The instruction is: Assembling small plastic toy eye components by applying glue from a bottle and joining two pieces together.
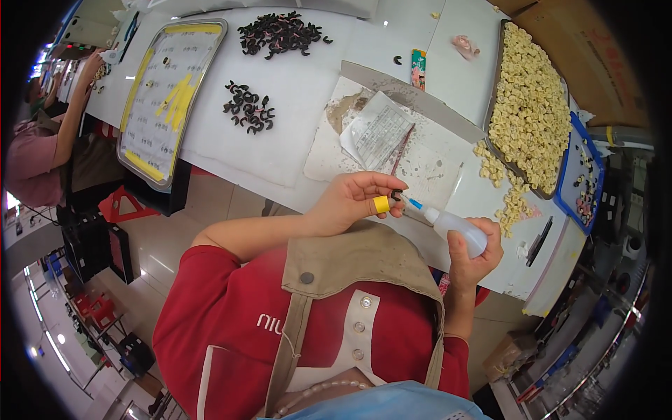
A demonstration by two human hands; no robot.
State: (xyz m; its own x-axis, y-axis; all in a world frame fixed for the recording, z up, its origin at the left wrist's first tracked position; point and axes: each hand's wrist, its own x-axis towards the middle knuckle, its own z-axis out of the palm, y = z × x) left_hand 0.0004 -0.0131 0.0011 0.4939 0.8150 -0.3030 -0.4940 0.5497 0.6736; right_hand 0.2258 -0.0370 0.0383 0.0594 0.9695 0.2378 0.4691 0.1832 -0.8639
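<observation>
Pinched between the thumb and fingers of my left hand [348, 204] is a small black curved piece [396, 195]. A band of yellow tape wraps one of that hand's fingers. My right hand [477, 257] grips a translucent white squeeze bottle [456, 228], tilted so that its blue needle tip points at the black piece. Tip and piece are very close; I cannot tell whether they touch. Ahead of my hands lies a stained white board [325, 153] with a folded printed sheet [379, 129] and a thin dark red stick [402, 149] on it.
Two piles of black curved pieces [276, 35] lie at the far left. A tray [124, 140] with yellow tape stands beyond them. On the right, cream-coloured small pieces [528, 105] heap over a tray, next to a blue tray [583, 117] and a black pen [540, 242]. Another person [42, 154] sits leftward.
</observation>
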